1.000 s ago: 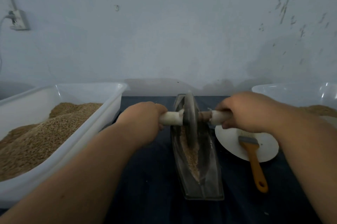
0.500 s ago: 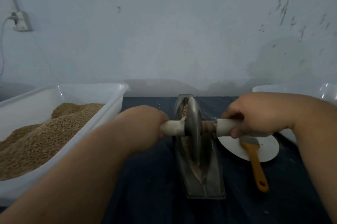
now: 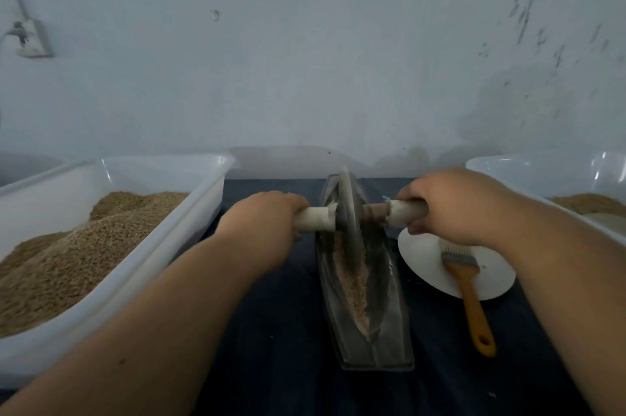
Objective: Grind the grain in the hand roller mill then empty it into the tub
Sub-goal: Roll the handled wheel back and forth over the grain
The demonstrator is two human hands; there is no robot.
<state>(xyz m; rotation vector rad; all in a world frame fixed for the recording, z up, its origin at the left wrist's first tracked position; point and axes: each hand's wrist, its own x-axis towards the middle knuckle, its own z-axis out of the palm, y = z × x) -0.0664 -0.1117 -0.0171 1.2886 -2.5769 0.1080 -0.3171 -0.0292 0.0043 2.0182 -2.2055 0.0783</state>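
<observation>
**Now both hands grip the mill handle**

The left hand point(image 3: 267, 222) curls round the white handle point(image 3: 315, 219) on one side of the grey wheel point(image 3: 347, 212), and the right hand point(image 3: 450, 205) curls round it on the other. The wheel stands upright in the far end of a narrow trough point(image 3: 389, 320), which lies between the forearms on the dark surface point(image 3: 277, 331). Crushed grain point(image 3: 352, 283) lines the trough bed just nearer than the hands. A full tub point(image 3: 203, 198) sits beside the left hand; a second tub point(image 3: 542, 171) lies beyond the right. Beneath the right hand rests a white plate point(image 3: 430, 266) with a brush point(image 3: 471, 300) across its edge.
</observation>
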